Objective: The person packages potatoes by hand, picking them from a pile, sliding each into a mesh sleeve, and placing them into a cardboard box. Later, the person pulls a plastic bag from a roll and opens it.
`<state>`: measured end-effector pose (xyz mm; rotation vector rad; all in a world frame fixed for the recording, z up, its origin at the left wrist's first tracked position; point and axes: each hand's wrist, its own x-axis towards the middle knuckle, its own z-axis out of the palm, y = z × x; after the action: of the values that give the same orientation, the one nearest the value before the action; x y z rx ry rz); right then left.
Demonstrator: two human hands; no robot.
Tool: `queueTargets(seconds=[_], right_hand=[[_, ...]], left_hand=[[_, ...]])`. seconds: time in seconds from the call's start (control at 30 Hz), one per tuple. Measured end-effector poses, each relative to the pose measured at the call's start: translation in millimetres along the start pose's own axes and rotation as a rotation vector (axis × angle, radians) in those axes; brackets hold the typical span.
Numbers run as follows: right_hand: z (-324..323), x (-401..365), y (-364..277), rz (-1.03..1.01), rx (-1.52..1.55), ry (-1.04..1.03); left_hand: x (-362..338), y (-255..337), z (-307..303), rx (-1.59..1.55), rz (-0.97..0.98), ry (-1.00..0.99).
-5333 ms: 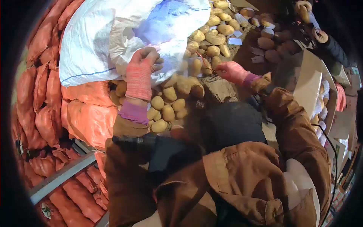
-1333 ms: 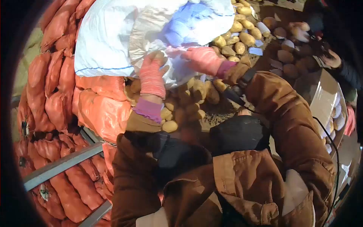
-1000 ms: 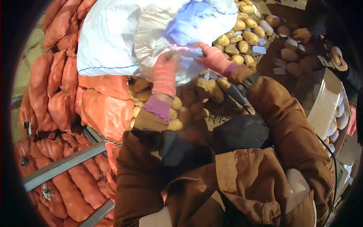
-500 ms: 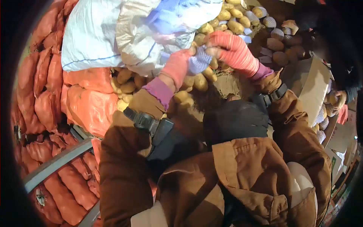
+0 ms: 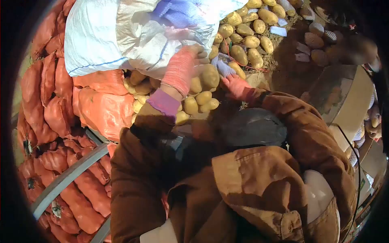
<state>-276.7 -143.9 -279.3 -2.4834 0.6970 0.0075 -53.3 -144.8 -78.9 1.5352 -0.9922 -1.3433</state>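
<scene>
My right hand [image 5: 238,86], in a pink glove, is low over the potato pile with its fingers closed on a pale foam net sleeve [image 5: 223,67]. My left hand [image 5: 182,67], gloved alike, reaches across the front of a white woven sack [image 5: 95,36]. Its fingers are smeared by motion, close above a large potato [image 5: 210,76]. Bluish foam nets [image 5: 180,14] lie in the mouth of the sack. Loose potatoes [image 5: 251,41] spread out beyond both hands, and smaller ones [image 5: 190,105] lie below my left hand.
Filled red mesh sacks [image 5: 52,109] are stacked at left beside a grey metal bar [image 5: 69,176]. Net-wrapped potatoes [image 5: 314,40] lie at the upper right. A cardboard box [image 5: 352,93] stands at right, with another person's blurred hand [image 5: 364,50] above it.
My hands, together on a net-covered item before, have separated. The right moved down with a foam net; the left shifted slightly left. The other person's hand moved up past the box.
</scene>
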Motion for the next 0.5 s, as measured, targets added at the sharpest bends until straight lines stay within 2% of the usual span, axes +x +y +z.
queueTargets(seconds=[0.07, 0.13, 0.17, 0.23, 0.27, 0.3, 0.33, 0.37, 0.43, 0.47, 0.5], right_hand=[[11.1, 11.1, -3.3, 0.068, 0.009, 0.032], [16.1, 17.8, -6.7, 0.125, -0.022, 0.069], [10.6, 22.2, -0.9, 0.16, 0.136, 0.1], [0.3, 24.4, 10.7, 0.226, 0.461, 0.15], [-14.5, 18.8, 7.6, 0.266, 0.626, 0.167], [-34.1, 14.4, 11.2, 0.432, 0.856, 0.049], [-25.6, 5.8, 38.0, 0.59, 1.353, -0.066], [-39.4, -17.7, 43.8, 0.433, 1.497, 0.013], [-70.2, -47.9, 42.9, 0.236, 1.936, 0.104], [-103.5, -66.3, 32.1, 0.215, 2.246, 0.117], [-124.8, -80.0, 27.1, 0.103, 2.21, 0.218]], left_hand=[[0.5, 0.4, -0.4, 0.16, 0.104, -0.025], [-5.7, 13.1, 5.6, -0.225, -0.137, 0.056], [-3.5, 14.8, 4.3, -0.289, -0.207, 0.082], [8.5, -14.7, -12.4, 0.096, 0.129, 0.017], [10.0, -21.0, -12.0, 0.109, 0.159, 0.0], [11.4, -26.8, -11.4, 0.122, 0.189, -0.016], [13.2, -33.2, -11.0, 0.135, 0.22, -0.031], [10.7, -22.6, -7.0, 0.412, 0.336, -0.052], [-2.2, 11.6, 13.6, -0.21, -0.126, 0.052], [-3.0, 12.8, 18.4, -0.284, -0.176, 0.085], [-1.4, 9.3, 23.1, -0.357, -0.224, 0.11]])
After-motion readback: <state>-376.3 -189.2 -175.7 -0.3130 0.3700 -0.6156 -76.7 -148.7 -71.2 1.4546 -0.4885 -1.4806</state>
